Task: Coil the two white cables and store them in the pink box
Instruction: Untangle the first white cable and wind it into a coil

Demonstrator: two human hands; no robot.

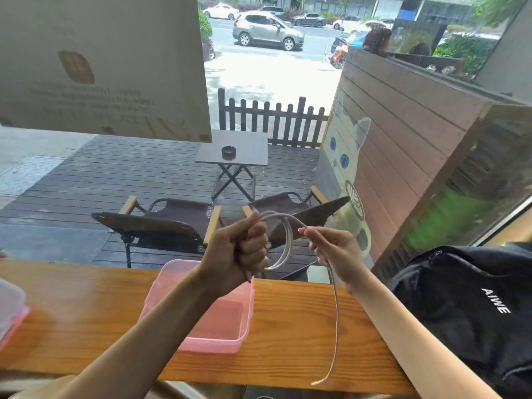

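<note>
My left hand (240,249) is a closed fist around loops of a white cable (288,240), held up above the counter. My right hand (335,249) pinches the same cable just to the right of the coil. From there the loose tail hangs down past my right forearm, ending near the counter's front edge. The open pink box (198,342) sits on the wooden counter directly below my left forearm; what shows of its inside holds nothing. A second white cable is not visible.
The wooden counter (288,326) runs along a window. A black backpack (475,306) lies at the right end. A translucent lid with a pink rim (10,309) sits at the left edge. Outside are folding chairs and a small table.
</note>
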